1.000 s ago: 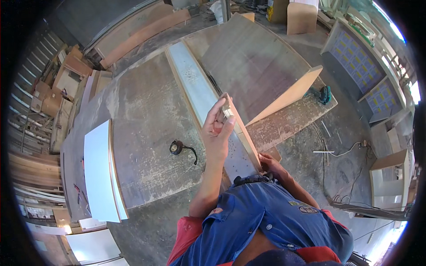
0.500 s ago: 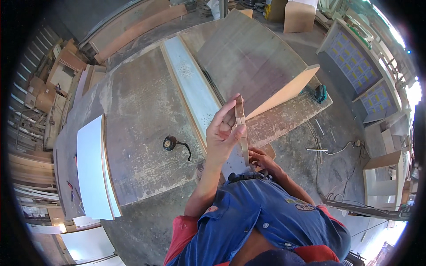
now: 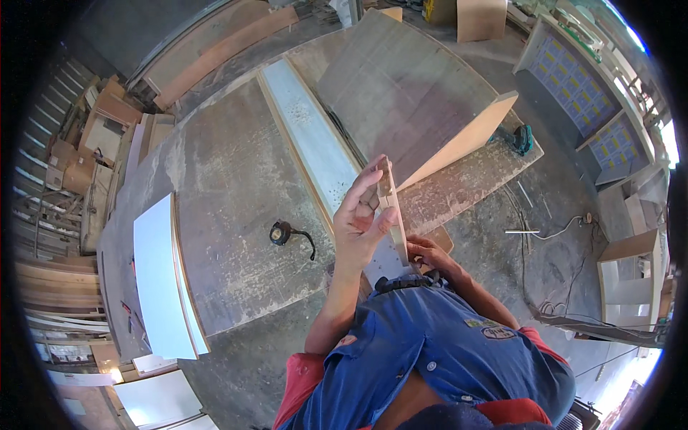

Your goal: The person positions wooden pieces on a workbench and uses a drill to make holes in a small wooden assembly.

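Observation:
A narrow wooden board (image 3: 393,215), seen along its edge, stands tilted up in front of my waist. My left hand (image 3: 360,221) grips its upper part, with the thumb on the near edge and the fingers along the left face. Against the board's lower right side my right hand (image 3: 433,256) is closed, its fingers bent around the lower end and partly hidden. Beneath my hands runs a long white panel (image 3: 309,118) with wooden edges, dotted with small debris. To the right of the board leans a large brown panel box (image 3: 408,86) with a pale edge.
A black tape measure (image 3: 281,233) with a strap lies on the worn worktable (image 3: 222,172). White panels (image 3: 161,279) are stacked at its left edge. A teal power tool (image 3: 522,140) rests at the right corner. Cables (image 3: 525,244) cross the floor beside a small cabinet frame (image 3: 631,279).
The whole view has shifted slightly, with the table and tools sitting a little farther right. Both hands keep hold of the wooden board, which has tilted slightly.

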Motion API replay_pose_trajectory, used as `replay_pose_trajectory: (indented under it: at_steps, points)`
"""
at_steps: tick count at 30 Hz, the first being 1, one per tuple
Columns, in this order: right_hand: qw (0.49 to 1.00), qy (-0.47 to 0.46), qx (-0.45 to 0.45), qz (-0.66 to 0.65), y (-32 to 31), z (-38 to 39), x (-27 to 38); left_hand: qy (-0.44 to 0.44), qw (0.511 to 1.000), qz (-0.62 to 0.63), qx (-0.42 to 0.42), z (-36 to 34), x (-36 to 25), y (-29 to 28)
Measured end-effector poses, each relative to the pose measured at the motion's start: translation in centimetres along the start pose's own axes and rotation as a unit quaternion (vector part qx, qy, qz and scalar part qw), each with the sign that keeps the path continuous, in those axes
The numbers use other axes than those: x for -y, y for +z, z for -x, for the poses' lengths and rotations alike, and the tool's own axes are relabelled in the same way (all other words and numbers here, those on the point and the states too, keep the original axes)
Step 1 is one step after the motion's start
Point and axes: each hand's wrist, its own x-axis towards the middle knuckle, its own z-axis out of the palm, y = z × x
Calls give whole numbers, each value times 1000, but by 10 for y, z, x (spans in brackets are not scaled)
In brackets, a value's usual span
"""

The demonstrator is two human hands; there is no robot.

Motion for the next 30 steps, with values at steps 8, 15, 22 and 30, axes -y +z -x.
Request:
replay_pose_trajectory:
  at_steps: [8, 15, 22, 30]
  points:
    - [998, -9, 7, 69, -5, 0, 6, -35, 996, -12, -86, 0, 2, -6]
    - [998, 0, 12, 67, 0, 3, 15, -37, 989, -5, -142, -10, 6, -6]
    - [999, 4, 12, 52, 3, 5, 20, -28, 990, -25, -137, -12, 15, -14]
    - [999, 11, 5, 48, 5, 6, 25, -16, 988, -46, -150, -15, 16, -13]
